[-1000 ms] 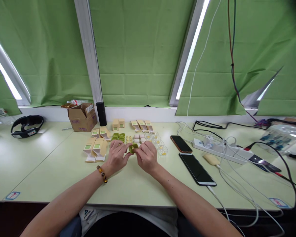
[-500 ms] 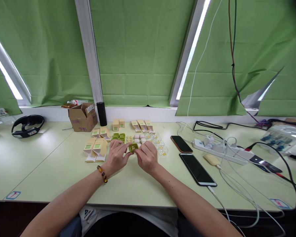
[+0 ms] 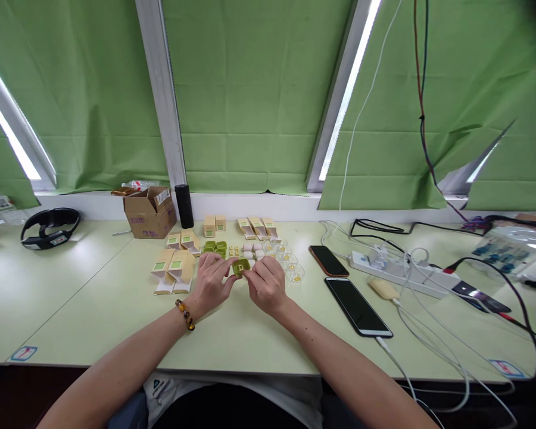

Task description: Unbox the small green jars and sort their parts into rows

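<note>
Between my two hands is a small green square cup [image 3: 240, 267] with a pale yellow piece inside it. My left hand [image 3: 212, 281] pinches its left side, fingers closed. At its right side, my right hand [image 3: 267, 282] is closed with thumb and fingertips on the rim. Just beyond them lie more green cups [image 3: 215, 246], small yellow pieces [image 3: 234, 251] and pinkish-white cylinders [image 3: 252, 247]. Clear plastic cups with yellow centres [image 3: 290, 258] stand right of my right hand. Open cream paper boxes [image 3: 181, 267] are left of my left hand.
More cream boxes [image 3: 258, 227] stand farther back. A cardboard box [image 3: 150, 213], a black cylinder [image 3: 184, 206] and headphones [image 3: 50, 229] are at the left. Two phones, the nearer white-edged [image 3: 358, 307], lie at the right beside a power strip [image 3: 397, 274] with tangled cables.
The green cup has tilted very slightly between my fingers. Both hands stay in nearly the same place.
</note>
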A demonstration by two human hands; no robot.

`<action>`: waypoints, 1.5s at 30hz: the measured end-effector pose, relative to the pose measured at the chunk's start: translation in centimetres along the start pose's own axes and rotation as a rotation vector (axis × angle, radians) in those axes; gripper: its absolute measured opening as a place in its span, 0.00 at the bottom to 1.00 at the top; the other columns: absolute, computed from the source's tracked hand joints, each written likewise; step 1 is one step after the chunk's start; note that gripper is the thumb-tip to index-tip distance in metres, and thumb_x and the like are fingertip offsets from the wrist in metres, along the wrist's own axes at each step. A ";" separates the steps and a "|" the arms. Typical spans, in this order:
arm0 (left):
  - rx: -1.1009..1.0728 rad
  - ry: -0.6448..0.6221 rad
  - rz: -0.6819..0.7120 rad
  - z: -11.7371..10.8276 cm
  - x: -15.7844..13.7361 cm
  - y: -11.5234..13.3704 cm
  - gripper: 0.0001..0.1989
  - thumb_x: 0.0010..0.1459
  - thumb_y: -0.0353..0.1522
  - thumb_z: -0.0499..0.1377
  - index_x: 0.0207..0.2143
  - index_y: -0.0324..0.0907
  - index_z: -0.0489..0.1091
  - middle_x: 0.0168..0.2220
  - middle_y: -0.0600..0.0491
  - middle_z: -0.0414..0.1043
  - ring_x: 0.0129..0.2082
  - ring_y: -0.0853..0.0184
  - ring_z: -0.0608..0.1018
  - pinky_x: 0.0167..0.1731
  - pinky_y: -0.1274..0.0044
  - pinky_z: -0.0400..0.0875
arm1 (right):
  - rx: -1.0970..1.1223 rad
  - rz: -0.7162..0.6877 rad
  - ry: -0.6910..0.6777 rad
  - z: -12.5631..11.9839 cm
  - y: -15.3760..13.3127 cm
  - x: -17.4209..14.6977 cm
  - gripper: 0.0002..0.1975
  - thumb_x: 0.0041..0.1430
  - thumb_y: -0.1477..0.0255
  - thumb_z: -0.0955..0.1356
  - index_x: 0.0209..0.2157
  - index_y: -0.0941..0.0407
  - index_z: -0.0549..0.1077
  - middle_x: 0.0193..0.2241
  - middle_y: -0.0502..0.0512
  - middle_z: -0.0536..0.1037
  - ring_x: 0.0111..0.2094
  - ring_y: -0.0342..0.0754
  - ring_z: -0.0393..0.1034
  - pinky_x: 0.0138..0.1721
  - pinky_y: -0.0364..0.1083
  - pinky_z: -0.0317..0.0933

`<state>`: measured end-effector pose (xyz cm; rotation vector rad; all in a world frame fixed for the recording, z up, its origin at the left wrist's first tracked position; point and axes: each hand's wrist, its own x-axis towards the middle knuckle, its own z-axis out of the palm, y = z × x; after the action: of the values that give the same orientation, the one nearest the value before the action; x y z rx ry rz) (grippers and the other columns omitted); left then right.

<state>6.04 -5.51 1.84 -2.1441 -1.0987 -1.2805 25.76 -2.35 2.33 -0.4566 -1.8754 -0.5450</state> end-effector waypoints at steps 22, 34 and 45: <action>-0.189 0.136 -0.450 0.2 0.9 -2.4 0.17 0.63 0.40 0.65 0.52 0.43 0.77 0.45 0.44 0.79 0.53 0.52 0.71 0.54 0.61 0.66 | 0.076 0.139 0.027 0.1 0.9 0.3 0.10 0.66 0.79 0.68 0.31 0.54 0.77 0.26 0.53 0.72 0.33 0.50 0.63 0.38 0.50 0.56; -1.276 0.172 -1.120 0.5 1.5 -3.6 0.19 0.62 0.46 0.66 0.44 0.41 0.72 0.37 0.46 0.81 0.36 0.63 0.80 0.31 0.75 0.67 | 0.011 0.502 -0.704 3.6 3.0 2.3 0.08 0.60 0.80 0.71 0.31 0.54 0.79 0.33 0.54 0.82 0.43 0.52 0.71 0.46 0.49 0.53; -1.366 0.099 -1.262 0.1 1.6 -3.8 0.13 0.68 0.41 0.58 0.42 0.38 0.71 0.33 0.40 0.82 0.33 0.61 0.81 0.30 0.75 0.66 | -0.073 0.619 -0.829 5.8 4.3 1.8 0.07 0.60 0.76 0.71 0.32 0.53 0.81 0.33 0.53 0.83 0.43 0.50 0.73 0.47 0.48 0.52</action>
<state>3.51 -2.48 3.03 -1.8160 -1.9658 -3.4144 23.12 4.53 2.80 -1.4118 -2.3089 0.0247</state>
